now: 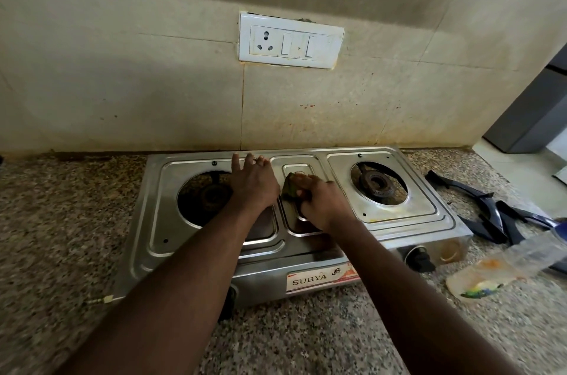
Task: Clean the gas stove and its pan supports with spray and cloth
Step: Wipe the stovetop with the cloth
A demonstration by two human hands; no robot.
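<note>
A two-burner steel gas stove (pixel 399 215) stands on the granite counter, its pan supports taken off. My left hand (pixel 253 183) lies flat on the stove top between the left burner (pixel 211 195) and the middle panel, fingers straight. My right hand (pixel 319 199) grips a dark green cloth (pixel 290 187) and presses it on the stove's middle recessed panel. The right burner (pixel 376 184) is uncovered. Two dark pan supports (pixel 491 218) lie on the counter to the right of the stove. A clear spray bottle (pixel 497 270) lies on its side at the right.
The granite counter (pixel 61 221) extends left and in front of the stove. A tiled wall with a white socket and switch plate (pixel 290 41) rises right behind the stove. Black control knobs (pixel 420 258) stick out of the stove front. A grey cabinet edge (pixel 534 110) stands far right.
</note>
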